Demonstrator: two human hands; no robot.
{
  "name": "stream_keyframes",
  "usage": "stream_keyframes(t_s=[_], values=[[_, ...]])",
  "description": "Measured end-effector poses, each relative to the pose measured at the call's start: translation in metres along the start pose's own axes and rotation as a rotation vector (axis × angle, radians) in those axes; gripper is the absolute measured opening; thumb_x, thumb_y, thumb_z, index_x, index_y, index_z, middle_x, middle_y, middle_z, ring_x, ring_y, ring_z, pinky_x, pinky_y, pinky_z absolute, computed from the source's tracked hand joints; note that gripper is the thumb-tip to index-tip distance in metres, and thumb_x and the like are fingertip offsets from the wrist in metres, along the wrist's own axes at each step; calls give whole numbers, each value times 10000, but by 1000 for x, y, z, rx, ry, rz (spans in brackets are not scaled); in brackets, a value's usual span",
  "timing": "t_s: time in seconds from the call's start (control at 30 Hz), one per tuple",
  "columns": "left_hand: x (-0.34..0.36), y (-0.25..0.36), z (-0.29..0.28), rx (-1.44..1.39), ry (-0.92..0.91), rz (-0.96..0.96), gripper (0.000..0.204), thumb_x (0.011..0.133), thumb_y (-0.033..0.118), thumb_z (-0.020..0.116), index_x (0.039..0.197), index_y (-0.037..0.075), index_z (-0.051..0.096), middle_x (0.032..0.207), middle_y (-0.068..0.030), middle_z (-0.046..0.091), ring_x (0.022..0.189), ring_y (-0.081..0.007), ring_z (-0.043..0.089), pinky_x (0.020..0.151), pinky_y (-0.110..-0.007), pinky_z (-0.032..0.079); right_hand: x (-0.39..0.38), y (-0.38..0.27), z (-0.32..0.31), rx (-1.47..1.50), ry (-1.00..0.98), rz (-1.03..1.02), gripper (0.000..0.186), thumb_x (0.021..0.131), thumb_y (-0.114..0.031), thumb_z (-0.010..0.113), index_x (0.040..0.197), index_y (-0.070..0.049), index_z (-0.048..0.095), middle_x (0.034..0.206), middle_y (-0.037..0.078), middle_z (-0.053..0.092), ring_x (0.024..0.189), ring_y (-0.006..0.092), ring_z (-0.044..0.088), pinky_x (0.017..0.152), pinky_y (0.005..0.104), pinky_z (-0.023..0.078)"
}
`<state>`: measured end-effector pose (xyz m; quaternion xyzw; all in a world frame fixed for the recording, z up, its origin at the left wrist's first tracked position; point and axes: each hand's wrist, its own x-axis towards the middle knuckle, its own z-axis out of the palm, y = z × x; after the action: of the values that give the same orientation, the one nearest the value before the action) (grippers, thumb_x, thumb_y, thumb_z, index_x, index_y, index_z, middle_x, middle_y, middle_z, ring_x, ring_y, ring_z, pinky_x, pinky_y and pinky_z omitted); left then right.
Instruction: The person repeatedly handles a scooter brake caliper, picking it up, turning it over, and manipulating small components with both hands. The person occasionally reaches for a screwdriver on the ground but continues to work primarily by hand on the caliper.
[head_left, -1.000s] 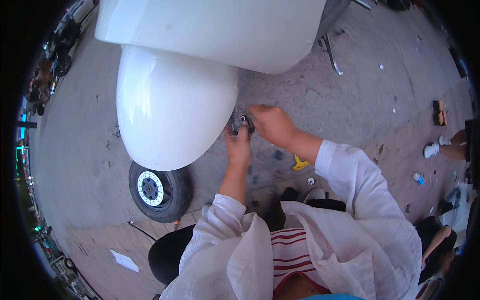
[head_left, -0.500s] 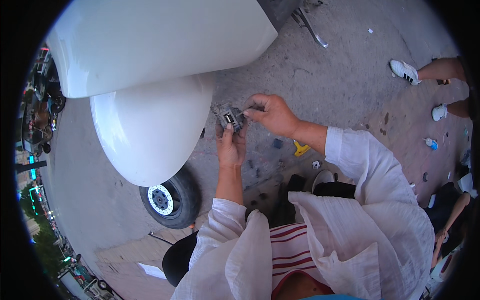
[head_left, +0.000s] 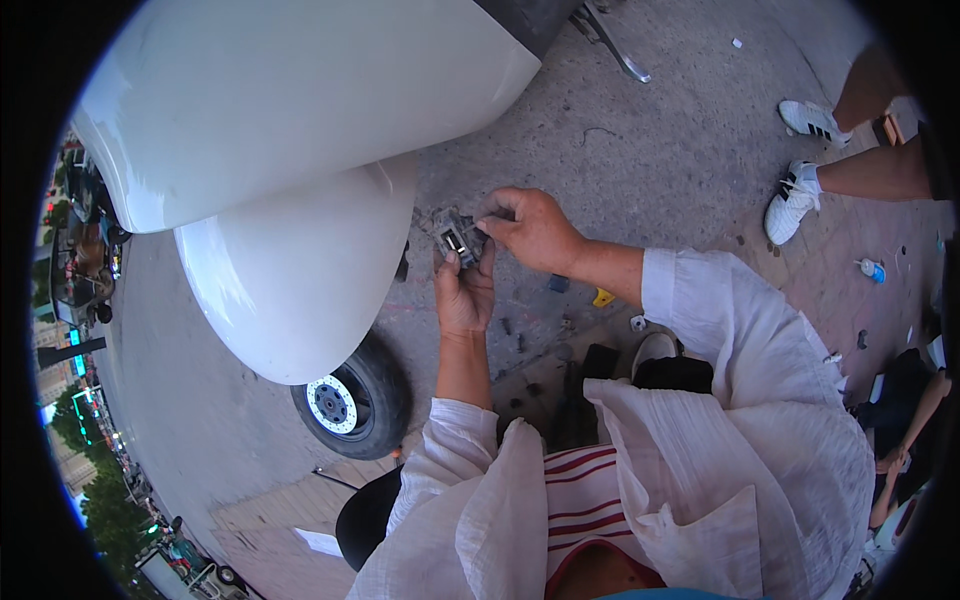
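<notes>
- Two bare hands are seen in the head view, both raised in front of the body at one grey metal part (head_left: 458,238).
- The part is held up off the ground, just right of a white rounded fender (head_left: 300,265); a slot with a bright strip is shown on its face.
- Left hand (head_left: 465,292): partly closed; the part is gripped from below, with the thumb laid on its near face.
- Right hand (head_left: 543,232): thumb and bent index finger are brought near each other at the part's right edge; whether anything is pinched there cannot be told.
- The fender is overlapped from above by a larger white body panel (head_left: 310,100).
- A black-tyred wheel (head_left: 392,405) is partly covered by the fender; a pale perforated disc (head_left: 331,404) is carried at its centre.
- On the ground, a dark blue piece (head_left: 558,284) and a yellow object (head_left: 603,298) are seen below the right forearm, the latter partly hidden.
- White shoes (head_left: 793,203) are worn by another person standing at right; a bottle (head_left: 873,271) is seen near them.
</notes>
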<state>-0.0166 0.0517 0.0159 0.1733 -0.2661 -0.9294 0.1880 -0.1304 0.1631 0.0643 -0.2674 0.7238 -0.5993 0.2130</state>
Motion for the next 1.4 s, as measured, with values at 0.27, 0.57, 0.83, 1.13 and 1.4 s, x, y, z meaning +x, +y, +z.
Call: stream_keyframes(t_s=[0.27, 0.57, 0.83, 1.13, 1.4], values=[[0, 0, -1, -19, 13, 2, 471, 907, 197, 591, 1327, 43, 443, 1295, -128, 547, 1217, -255, 538, 1083, -397, 427, 1, 2, 0, 64, -31, 73, 125, 890, -97, 633, 915, 25, 634, 738, 54, 627, 628, 84, 565, 558, 260, 485], [-2, 5, 13, -25, 14, 39, 486, 908, 59, 527, 1362, 69, 354, 1277, -81, 536, 1148, -224, 575, 1012, -400, 492, 2, -1, 4, 191, -86, 200, 89, 875, -79, 643, 918, -1, 654, 704, 17, 601, 630, 65, 522, 559, 245, 442], [-3, 6, 8, 26, 29, 46, 476, 922, 49, 516, 1366, 69, 347, 1288, -86, 520, 1159, -210, 559, 1008, -399, 494, 8, 7, 4, 80, -78, 27, 88, 840, -64, 676, 900, -5, 703, 742, 28, 642, 652, 59, 540, 580, 241, 454], [-3, 8, 0, 68, 60, 54, 353, 918, 71, 539, 1257, 52, 442, 1214, -89, 580, 1145, -222, 582, 1021, -417, 486, 14, 0, 3, 72, -165, 211, 126, 839, -78, 688, 933, 6, 698, 745, 53, 657, 621, 87, 572, 562, 257, 478], [-5, 13, 4, 66, 58, 40, 373, 899, 42, 560, 1254, 44, 446, 1223, -107, 574, 1148, -233, 579, 1029, -406, 480, 16, 11, 3, 259, -221, 229, 106, 867, -64, 650, 939, 12, 665, 796, 53, 646, 654, 99, 575, 598, 259, 485]])
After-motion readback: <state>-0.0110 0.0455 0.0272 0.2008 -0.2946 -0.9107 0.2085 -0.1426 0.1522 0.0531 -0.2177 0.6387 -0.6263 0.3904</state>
